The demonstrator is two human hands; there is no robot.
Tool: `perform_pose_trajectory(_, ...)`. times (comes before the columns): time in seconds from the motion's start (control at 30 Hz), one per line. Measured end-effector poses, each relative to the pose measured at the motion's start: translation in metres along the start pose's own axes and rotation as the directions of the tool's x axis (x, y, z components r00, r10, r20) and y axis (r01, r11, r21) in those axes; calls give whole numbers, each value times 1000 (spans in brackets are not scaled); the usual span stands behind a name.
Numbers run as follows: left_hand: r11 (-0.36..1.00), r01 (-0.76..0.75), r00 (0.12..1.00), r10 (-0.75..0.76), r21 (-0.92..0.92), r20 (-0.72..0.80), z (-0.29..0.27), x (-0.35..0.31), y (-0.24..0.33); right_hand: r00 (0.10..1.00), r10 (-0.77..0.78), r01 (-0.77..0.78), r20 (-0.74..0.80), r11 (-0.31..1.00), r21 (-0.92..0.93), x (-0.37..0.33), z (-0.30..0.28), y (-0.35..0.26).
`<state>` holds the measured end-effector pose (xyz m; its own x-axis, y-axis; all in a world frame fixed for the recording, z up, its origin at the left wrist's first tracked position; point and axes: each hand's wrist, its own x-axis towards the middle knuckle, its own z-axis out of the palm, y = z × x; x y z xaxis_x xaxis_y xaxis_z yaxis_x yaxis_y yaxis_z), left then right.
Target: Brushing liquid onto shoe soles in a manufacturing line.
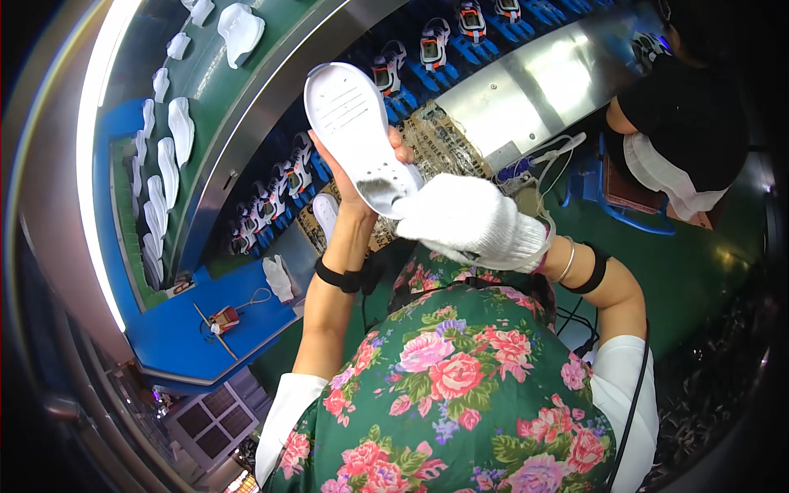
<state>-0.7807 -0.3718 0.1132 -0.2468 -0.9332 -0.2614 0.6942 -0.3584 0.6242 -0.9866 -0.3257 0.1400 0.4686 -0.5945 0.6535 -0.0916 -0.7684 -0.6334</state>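
Note:
A white shoe sole (349,115) is held up in front of me, its toe end pointing up and away. My bare left hand (348,191) grips it from beneath, thumb along the left edge and fingertips curled over the right edge. My right hand (464,215), in a white knitted glove, is closed at the heel end, where small holes and a grey patch show. The glove hides the tip of the heel and the fingers' exact hold. Another white sole (326,215) lies near my left wrist, beside a taped cardboard sheet (440,144).
Beyond stands a rack of sneakers (434,45) on blue holders, beside a metal ledge (526,82). White soles (181,131) line a green conveyor belt at upper left. A blue table (189,337) holds a small red tool (223,319). A co-worker (686,107) sits at right.

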Motion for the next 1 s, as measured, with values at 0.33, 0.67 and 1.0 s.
perform_pose_trajectory(0.33,924,376,896,-341,-76,283,-17,11,6,995,3,-2,101,1000,-14,-13,6,-5)
perform_pose_trajectory(0.67,808,587,758,-571,51,315,-30,15,10,989,-13,15,150,1000,-13,-5,0,-2)
perform_pose_trajectory(1.0,973,205,977,-210,-107,-39,-32,-4,-32,824,551,-472,-136,799,373,4,-24,18)
